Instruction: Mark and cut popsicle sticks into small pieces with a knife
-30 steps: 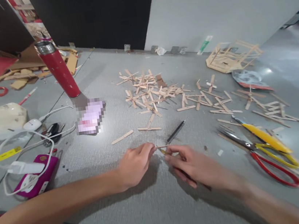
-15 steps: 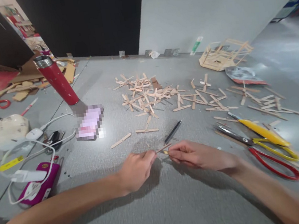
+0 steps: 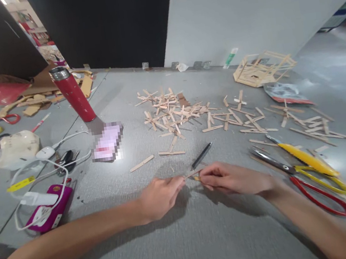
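Between finger and thumb, my left hand [image 3: 159, 197] pinches one end of a thin wooden craft stick [image 3: 193, 173]. The stick points right, towards my right hand [image 3: 230, 178], whose fingers are closed on a small yellowish piece [image 3: 196, 178]. Most of that piece is hidden in the fingers, so its kind is unclear. Just beyond the hands a black pen [image 3: 202, 156] lies on the grey table [image 3: 188, 242]. Two loose craft sticks lie left of the pen, one flat [image 3: 141, 163] and one touching the pile side [image 3: 172, 152].
A heap of craft sticks [image 3: 173, 108] spreads across the middle. At right lie red-and-yellow-handled scissors [image 3: 288, 169] and a yellow cutter [image 3: 307, 154]. A stick frame [image 3: 255, 74] stands at the back right. At left are a red flask [image 3: 74, 95], phone [image 3: 108, 142] and purple power bank [image 3: 51, 207] with cable.
The view has shifted slightly, so everything sits a little lower and further right. The right fingers are now closer over the craft stick's far end; both hands keep their grip.
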The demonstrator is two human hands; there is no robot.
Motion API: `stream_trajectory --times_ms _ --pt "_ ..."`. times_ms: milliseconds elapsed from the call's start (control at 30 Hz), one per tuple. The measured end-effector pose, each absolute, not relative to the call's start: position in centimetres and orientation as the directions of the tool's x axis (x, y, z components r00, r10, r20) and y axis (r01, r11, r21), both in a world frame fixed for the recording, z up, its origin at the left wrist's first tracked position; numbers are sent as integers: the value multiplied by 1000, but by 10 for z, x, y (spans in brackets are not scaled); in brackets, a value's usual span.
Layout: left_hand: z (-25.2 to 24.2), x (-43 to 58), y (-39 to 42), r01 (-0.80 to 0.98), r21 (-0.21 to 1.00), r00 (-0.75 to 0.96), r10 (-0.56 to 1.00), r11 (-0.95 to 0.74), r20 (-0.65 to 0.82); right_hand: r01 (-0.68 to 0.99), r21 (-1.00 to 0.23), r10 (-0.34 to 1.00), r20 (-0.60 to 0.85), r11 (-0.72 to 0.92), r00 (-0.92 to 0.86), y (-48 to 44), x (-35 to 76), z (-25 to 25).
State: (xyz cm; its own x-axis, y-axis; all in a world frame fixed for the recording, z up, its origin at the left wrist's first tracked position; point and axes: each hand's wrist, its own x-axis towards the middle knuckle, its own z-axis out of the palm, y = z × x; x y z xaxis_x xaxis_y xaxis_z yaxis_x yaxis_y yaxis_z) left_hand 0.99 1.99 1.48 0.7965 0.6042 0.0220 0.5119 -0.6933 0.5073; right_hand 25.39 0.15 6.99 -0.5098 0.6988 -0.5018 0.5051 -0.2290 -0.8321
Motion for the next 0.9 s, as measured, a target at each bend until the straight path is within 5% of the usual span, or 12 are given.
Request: stream_trajectory --times_ms 200,467,700,800,900 --pt "14 11 24 605 480 728 685 -635 -13 386 -882 927 -347 -269 -146 -20 214 44" --pt "14 7 21 502 460 819 573 -732 19 452 -869 696 -451 -200 -559 8 256 64" --pt "6 2 25 539 530 751 658 -655 49 255 -895 900 -410 -366 -146 -26 205 37" --pt "7 0 24 465 516 795 596 -719 114 373 -896 877 -364 -239 -314 -11 229 49" --pt "8 1 21 395 463 846 510 -794 153 444 -876 668 -447 -190 -595 6 256 61"
